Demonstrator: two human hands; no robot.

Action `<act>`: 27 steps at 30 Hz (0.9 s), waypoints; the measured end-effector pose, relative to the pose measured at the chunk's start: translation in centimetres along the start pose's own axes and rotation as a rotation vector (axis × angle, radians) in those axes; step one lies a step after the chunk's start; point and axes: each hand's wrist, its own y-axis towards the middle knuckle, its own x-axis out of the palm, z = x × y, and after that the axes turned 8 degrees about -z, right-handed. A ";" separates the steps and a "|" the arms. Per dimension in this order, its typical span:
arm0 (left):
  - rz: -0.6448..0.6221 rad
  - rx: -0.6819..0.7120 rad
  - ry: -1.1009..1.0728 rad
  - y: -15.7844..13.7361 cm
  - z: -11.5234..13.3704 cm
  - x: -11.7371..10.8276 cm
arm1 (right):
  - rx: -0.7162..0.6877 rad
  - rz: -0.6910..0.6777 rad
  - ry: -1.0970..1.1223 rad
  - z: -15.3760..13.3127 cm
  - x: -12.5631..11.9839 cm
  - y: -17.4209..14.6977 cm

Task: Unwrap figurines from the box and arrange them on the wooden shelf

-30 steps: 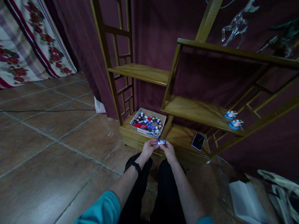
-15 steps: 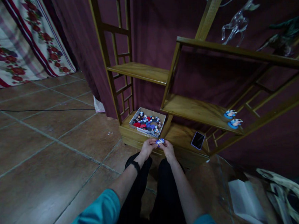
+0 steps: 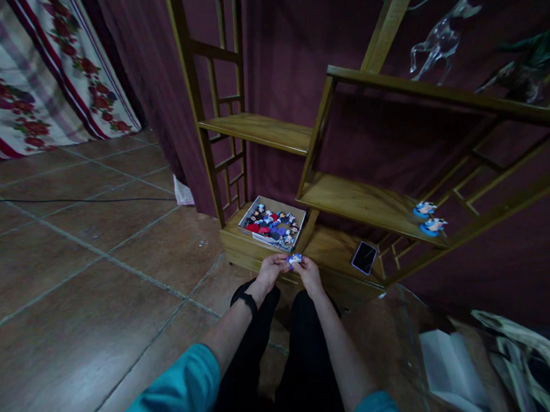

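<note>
Between the fingertips of both hands is a small purple-and-white figurine [image 3: 294, 260], held just in front of the low shelf unit. My left hand [image 3: 272, 270] pinches it from the left side, and my right hand [image 3: 309, 274] grips its right side. Past the hands, a shallow cardboard box [image 3: 279, 249] stands on the lower left shelf. Several small figurines [image 3: 274, 224] in red, purple, white and black lie jumbled inside it. Two figurines on blue bases [image 3: 432, 226] stand at the right end of the middle shelf.
A phone [image 3: 364, 258] lies on the lower right shelf. Above, a clear glass deer [image 3: 436, 45] stands on the top shelf beside a dark green statue. White boxes [image 3: 454, 369] and a pale bag are on the floor at right. A black cable [image 3: 74, 200] crosses the tiles.
The figurine has turned slightly between my fingers, showing more purple. Both hands stay in nearly the same place.
</note>
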 end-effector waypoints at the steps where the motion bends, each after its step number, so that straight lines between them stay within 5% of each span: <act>1: 0.001 -0.002 -0.007 0.0 0.0 0.0 | -0.001 0.000 -0.002 0.1 0.0 0.0; 18: -0.056 -0.078 -0.091 -0.2 1.1 -0.3 | 0.035 -0.110 0.201 -2.4 0.8 -1.3; 27: -0.035 -0.097 -0.102 -0.2 1.2 -0.4 | 0.048 -0.035 0.166 -2.2 0.8 -1.0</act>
